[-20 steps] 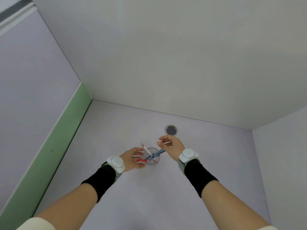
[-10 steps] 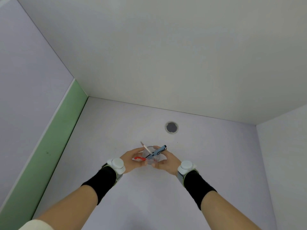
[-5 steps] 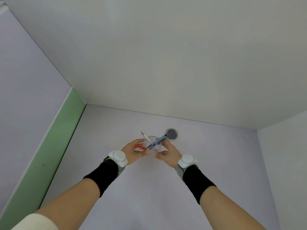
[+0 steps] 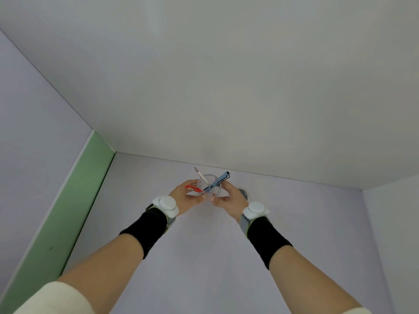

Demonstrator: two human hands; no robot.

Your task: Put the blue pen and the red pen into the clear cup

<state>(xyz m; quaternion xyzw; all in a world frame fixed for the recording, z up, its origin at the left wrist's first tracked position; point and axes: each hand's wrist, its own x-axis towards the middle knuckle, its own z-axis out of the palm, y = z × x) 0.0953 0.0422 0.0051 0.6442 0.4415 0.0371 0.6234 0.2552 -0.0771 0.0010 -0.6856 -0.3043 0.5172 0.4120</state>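
Observation:
The clear cup (image 4: 212,182) is held between both hands, above the pale lilac table (image 4: 204,257). My left hand (image 4: 184,197) grips its left side and my right hand (image 4: 231,197) its right side. The blue pen (image 4: 218,181) stands in the cup and leans up to the right past the rim. The red pen (image 4: 192,188) sticks out to the left over my left hand's fingers. A thin white pen (image 4: 200,174) leans up and to the left out of the cup.
A round dark grommet (image 4: 243,193) in the table shows just behind my right hand. A white wall (image 4: 226,87) rises behind the table. A green strip (image 4: 74,200) runs along the table's left edge. Both wrists carry black bands with white trackers.
Both hands have carried the cup with the pens away from me toward the back wall. Two seconds ago my right hand was off the cup; now it grips it.

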